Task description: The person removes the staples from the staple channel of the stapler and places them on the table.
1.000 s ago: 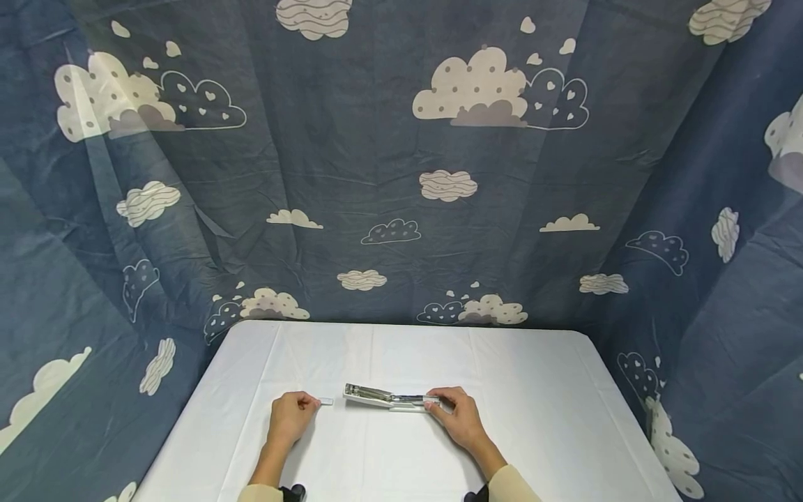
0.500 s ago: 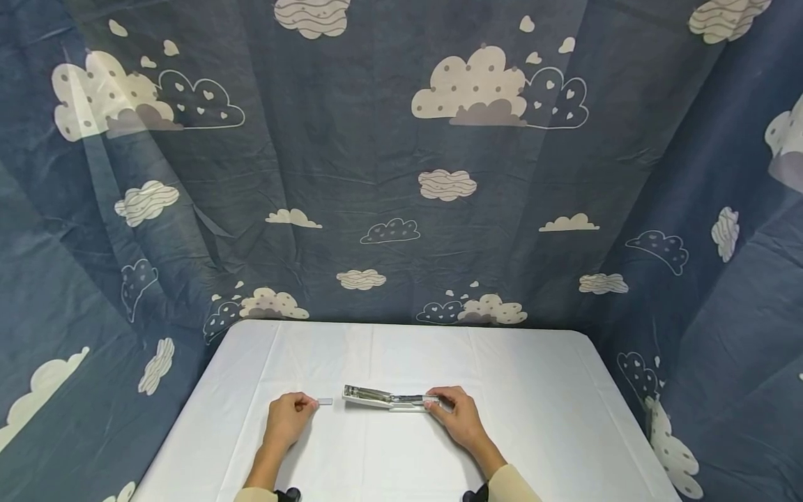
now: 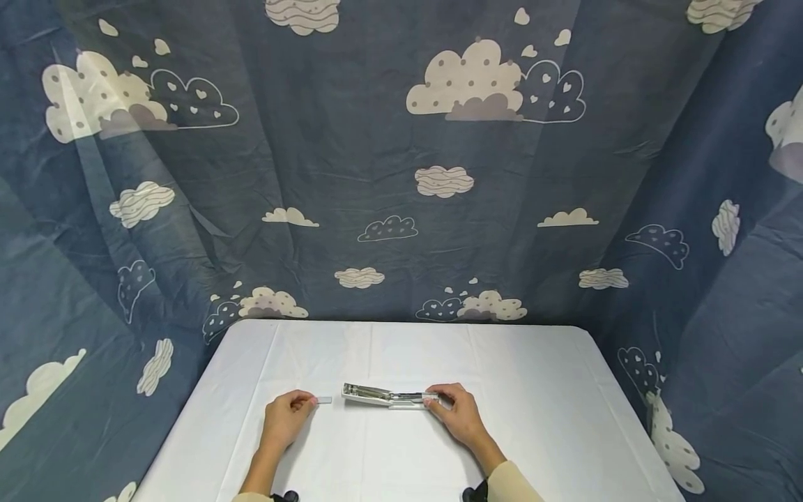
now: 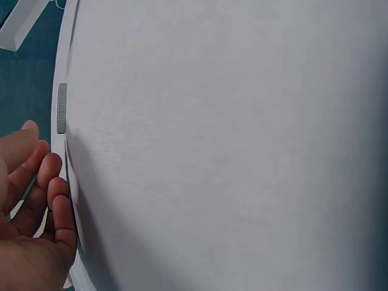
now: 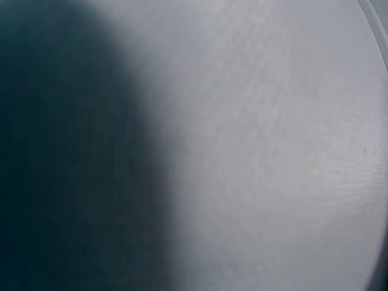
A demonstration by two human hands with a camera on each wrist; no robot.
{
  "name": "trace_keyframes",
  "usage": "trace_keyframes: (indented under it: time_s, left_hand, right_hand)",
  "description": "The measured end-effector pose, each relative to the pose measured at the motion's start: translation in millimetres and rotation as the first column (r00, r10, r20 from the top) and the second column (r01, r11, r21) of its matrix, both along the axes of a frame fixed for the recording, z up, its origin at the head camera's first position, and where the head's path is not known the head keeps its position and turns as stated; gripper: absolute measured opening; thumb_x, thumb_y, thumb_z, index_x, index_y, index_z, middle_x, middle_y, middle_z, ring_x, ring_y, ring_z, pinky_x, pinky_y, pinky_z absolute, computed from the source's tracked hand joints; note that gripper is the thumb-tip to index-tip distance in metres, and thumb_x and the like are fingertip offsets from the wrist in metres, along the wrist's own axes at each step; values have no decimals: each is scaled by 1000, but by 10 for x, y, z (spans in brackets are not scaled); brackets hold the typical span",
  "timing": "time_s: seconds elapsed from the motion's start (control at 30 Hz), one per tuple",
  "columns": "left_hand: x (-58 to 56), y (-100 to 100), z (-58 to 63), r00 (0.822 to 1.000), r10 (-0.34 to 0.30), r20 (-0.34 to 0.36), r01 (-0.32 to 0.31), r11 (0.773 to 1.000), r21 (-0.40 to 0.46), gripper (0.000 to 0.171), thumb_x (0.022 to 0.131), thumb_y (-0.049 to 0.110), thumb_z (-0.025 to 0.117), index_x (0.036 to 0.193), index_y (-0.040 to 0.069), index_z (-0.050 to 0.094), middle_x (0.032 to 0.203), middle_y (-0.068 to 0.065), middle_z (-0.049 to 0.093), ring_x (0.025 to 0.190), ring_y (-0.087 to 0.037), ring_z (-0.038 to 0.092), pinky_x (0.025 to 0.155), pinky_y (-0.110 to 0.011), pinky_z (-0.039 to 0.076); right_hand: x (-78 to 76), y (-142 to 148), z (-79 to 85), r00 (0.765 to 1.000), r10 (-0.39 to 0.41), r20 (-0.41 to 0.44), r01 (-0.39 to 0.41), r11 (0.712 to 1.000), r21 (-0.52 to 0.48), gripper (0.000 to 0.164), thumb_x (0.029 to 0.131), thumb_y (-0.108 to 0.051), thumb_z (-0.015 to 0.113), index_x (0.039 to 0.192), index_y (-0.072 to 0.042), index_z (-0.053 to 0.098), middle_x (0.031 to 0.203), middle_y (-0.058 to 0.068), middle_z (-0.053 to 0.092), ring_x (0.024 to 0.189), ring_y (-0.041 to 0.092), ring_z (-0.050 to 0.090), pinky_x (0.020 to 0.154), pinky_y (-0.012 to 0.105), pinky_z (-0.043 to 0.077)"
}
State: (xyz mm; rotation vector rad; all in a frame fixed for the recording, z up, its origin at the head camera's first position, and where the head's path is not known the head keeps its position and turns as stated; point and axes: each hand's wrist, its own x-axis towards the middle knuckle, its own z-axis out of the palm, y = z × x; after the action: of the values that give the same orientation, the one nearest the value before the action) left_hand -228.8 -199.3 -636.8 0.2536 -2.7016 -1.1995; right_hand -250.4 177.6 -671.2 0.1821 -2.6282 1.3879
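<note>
A white stapler [image 3: 370, 395] stands opened out flat at mid table, metal parts showing along its top. My right hand [image 3: 461, 413] grips its right end between thumb and fingers. Left of the stapler, a short grey strip of staples [image 3: 323, 400] lies on the white cloth. My left hand [image 3: 286, 416] is beside it, fingertips right at its left end. In the left wrist view the strip [image 4: 62, 109] shows whole, a little apart from the loosely curled fingers [image 4: 53, 163]. The right wrist view shows only blurred cloth and a dark shape; the right hand is out of it.
The table [image 3: 401, 355] is covered with a creased white cloth. Dark blue curtains [image 3: 351, 160] with printed clouds hang behind it and at both sides. A white angled piece [image 4: 24, 24] shows at the top left of the left wrist view.
My left hand and forearm have shifted slightly left. The right hand stays on the stapler. The whole head view has moved a little.
</note>
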Motion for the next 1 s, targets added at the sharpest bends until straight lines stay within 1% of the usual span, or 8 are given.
trace_keyframes:
  time_s: [0.2,0.23,0.43,0.47,0.6,0.77,0.93,1.0]
  left_hand:
    - [11,0,-8,999,11,-51,-9,999,51,14,93,24,77,96,10,78,85,1,73,77,-9,62,70,-21,51]
    - [10,1,-1,998,10,-55,-7,998,59,15,94,25,77,97,10,78,85,1,73,77,-9,63,70,-21,52]
    - [-7,31,82,997,6,-74,2,995,100,15,96,26,74,100,12,77,86,1,72,78,-9,63,70,-20,52]
    - [-10,39,96,996,1,-86,7,995,101,14,96,25,74,100,12,77,86,1,72,78,-9,63,70,-21,52]
    - [-18,78,144,991,-9,-134,23,995,100,11,95,22,75,99,12,77,85,1,72,80,-9,63,72,-21,54]
    - [-49,136,158,984,-45,-175,59,995,78,7,95,19,75,99,14,77,88,3,72,84,-9,65,75,-22,56]
    - [-102,231,203,978,-73,-197,87,994,67,6,94,20,76,99,17,77,89,5,72,84,-9,66,79,-28,55]
    - [-122,280,239,978,-79,-191,93,993,68,6,94,21,77,99,19,77,89,6,72,84,-9,66,81,-30,53]
  right_hand:
    - [-6,-2,34,1000,4,-9,-4,1000,-3,20,86,-30,84,104,-24,79,107,-3,73,105,18,65,97,43,52]
    - [-5,-2,36,1000,6,-13,-6,1000,2,20,86,-30,84,104,-23,79,107,-3,73,105,19,65,97,43,53]
    - [1,-6,33,1000,-7,27,7,1000,-4,20,85,-29,84,104,-25,79,107,-5,73,105,15,64,99,42,52]
    - [1,-8,30,999,-11,40,11,1000,-10,20,85,-29,85,104,-26,79,107,-6,73,105,14,63,100,42,52]
    - [4,-14,-8,999,-6,37,6,1000,-9,22,85,-30,84,105,-25,78,108,-5,73,107,16,64,101,43,51]
    - [0,-16,-50,999,-9,45,10,1000,-18,22,84,-32,85,105,-27,78,109,-6,73,109,17,64,104,44,50]
    - [-14,-6,-56,1000,-6,29,7,1000,-5,22,85,-34,85,105,-27,78,108,-6,73,109,18,64,104,46,50]
    - [-13,-8,-52,1000,-6,31,7,1000,-7,22,85,-33,85,104,-27,78,108,-7,73,109,17,64,104,46,50]
